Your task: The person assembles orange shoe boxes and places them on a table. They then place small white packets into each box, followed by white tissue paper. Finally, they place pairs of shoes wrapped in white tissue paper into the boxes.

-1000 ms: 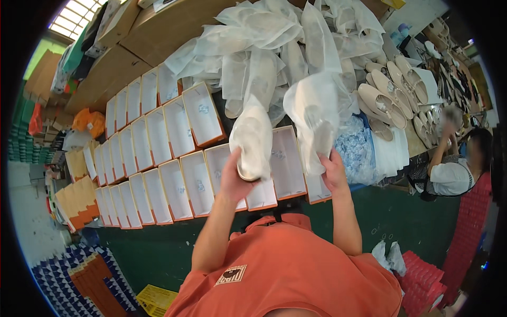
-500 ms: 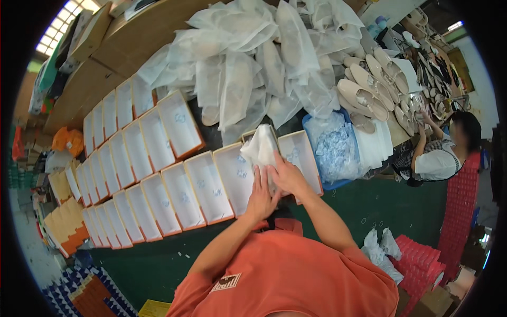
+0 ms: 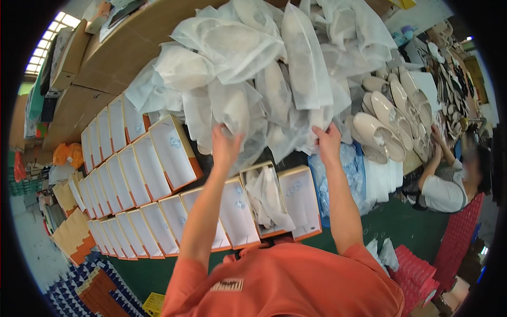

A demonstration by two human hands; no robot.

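At the near side of a heap of shoes in thin white translucent bags, my left hand [image 3: 226, 149] has its fingers and thumb about the lower end of a bagged shoe [image 3: 233, 112]. Farther right, my right hand [image 3: 329, 141] pinches the lower end of another bagged shoe [image 3: 319, 117]. Between my forearms stands an open shoe box [image 3: 244, 182] with white-wrapped contents [image 3: 265, 198] inside. An open white-lined box [image 3: 301, 198] with an orange outer edge sits to its right, next to my right forearm.
Rows of open shoe boxes [image 3: 174, 148] spread to the left. A blue bin [image 3: 346, 169] with clear plastic stands at right, beside white sheets [image 3: 381, 174]. Unwrapped beige shoes [image 3: 376, 127] lie behind them. Another person [image 3: 449, 182] works at the far right.
Both hands have left the white bundle, which now lies in the box between my arms. They have moved forward and apart to two bagged shoes in the heap. The view has shifted.
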